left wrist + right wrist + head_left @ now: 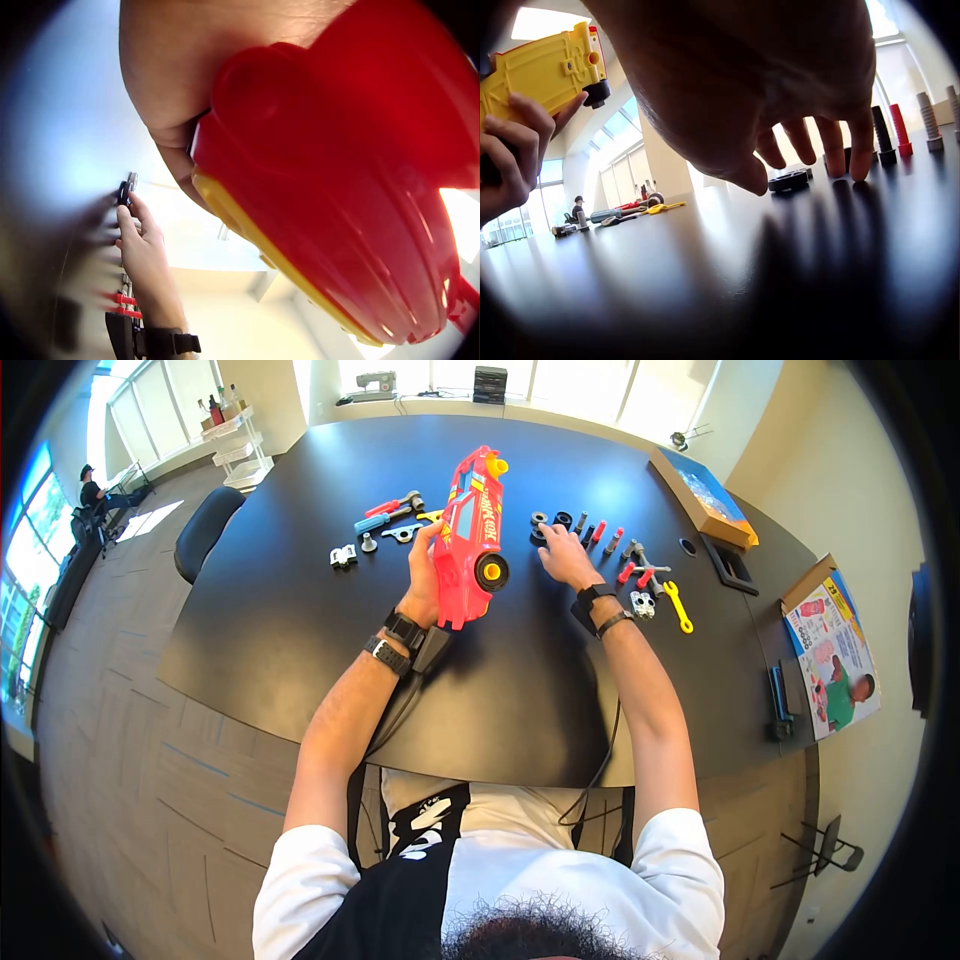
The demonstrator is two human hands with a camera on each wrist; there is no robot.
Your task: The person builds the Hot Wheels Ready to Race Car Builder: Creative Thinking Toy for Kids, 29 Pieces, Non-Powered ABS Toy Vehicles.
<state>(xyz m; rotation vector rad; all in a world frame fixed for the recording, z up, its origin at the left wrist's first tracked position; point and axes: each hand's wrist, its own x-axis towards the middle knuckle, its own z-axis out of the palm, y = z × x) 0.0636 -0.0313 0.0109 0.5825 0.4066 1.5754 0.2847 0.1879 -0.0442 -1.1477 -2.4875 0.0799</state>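
Note:
My left hand [424,572] grips a red toy car [470,530] raised above the table and turned on its side. A black wheel [501,573] with a yellow centre sits at the car's near end, while a bare yellow hub [497,466] shows at the far end. The right wrist view shows the car's yellow underside [536,79]. My right hand [569,557] reaches down to the table, its thumb and fingers spread around a loose black wheel [789,181] lying flat. More loose black wheels [563,518] lie just beyond the fingers.
Right of the wheels stand red, black and grey toy bolts [600,531]. A yellow wrench [678,607] lies nearby. Left of the car are a toy screwdriver [376,521] and other toy parts. An open box [705,500] and a printed box [832,645] stand at the right.

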